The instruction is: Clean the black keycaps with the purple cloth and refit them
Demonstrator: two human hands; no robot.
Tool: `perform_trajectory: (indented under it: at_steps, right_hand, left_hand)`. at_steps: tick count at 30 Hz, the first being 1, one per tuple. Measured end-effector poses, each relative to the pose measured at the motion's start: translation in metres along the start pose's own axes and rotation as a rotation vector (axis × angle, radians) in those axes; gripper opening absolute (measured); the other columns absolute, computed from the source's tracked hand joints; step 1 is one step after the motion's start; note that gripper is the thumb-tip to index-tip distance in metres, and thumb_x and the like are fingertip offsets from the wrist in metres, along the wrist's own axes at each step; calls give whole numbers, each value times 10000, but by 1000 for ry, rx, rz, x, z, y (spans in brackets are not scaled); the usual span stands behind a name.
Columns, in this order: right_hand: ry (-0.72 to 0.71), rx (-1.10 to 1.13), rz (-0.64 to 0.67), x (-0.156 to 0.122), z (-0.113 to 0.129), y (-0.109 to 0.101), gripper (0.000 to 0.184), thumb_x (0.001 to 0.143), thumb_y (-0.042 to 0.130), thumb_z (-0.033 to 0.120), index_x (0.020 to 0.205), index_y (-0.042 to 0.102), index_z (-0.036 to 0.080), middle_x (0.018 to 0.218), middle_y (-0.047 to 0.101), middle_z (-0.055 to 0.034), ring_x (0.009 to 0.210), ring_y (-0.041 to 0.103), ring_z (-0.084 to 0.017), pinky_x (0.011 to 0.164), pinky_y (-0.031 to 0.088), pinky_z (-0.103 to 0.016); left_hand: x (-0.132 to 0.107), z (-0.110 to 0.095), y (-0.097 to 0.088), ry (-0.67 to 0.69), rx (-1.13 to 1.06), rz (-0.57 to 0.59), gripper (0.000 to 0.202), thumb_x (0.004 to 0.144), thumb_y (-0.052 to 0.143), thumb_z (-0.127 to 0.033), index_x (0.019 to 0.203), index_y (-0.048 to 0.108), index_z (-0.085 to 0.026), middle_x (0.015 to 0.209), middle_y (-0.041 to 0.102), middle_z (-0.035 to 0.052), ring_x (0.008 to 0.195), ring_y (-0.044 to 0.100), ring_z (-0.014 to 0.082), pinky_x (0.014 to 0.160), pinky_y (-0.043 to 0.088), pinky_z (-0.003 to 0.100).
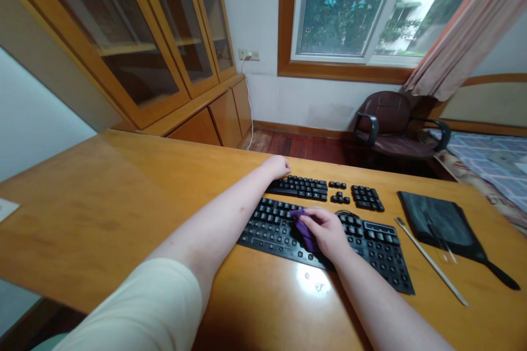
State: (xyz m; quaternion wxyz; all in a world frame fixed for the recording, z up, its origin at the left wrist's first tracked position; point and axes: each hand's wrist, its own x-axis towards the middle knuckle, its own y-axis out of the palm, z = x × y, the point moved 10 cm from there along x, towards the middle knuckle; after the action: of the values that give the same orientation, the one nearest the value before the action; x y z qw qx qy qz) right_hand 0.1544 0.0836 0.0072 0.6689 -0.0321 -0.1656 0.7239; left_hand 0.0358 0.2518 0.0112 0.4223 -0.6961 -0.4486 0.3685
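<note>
A black keyboard [267, 233] lies on the wooden desk, with many keycaps off and the bare key stems showing. My right hand [327, 230] is closed on a purple cloth [307, 236], which rests against the middle of the keyboard. Loose black keycaps [302, 186] stand in rows behind the keyboard, grouped like its layout; number-pad keycaps [366, 197] form the group at the right. At the left end of those rows is my left hand [278, 166], its fingers curled in. Whatever those fingers pinch is hidden from view.
Right of the keyboard lie a thin brush [432, 263], a black pouch [438, 225] and a wire tool [442, 241] on it. The wooden desk [102, 203] extends left. Beyond it stand a glass-door cabinet [164, 38] and an office chair [391, 126].
</note>
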Motion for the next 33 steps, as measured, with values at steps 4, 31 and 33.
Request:
perform_trajectory:
  at_steps: [4,31,33]
  right_hand:
    - [0,-3,5,0,-1,1,172,749,636,346,796,717,201,796,709,-62,758,643,-220,732,495,-341]
    - [15,44,-14,0,-3,-1,174,735,647,344,789,712,192,784,706,-58,747,642,-215,734,493,-344]
    - [24,71,-28,0,-6,-2,176,732,653,343,790,711,187,782,705,-57,744,642,-213,736,493,-343]
  left_hand:
    - [6,-1,11,-3,22,50,138,696,656,-271,776,741,-198,792,722,50,785,646,182,750,473,247]
    - [-39,-20,-35,-31,-91,-303,269,803,505,-195,1040,618,-137,1015,634,96,929,587,186,849,462,288]
    - [-71,-28,-40,-6,-150,-357,279,816,495,-205,1067,608,-159,999,618,70,868,588,151,829,472,263]
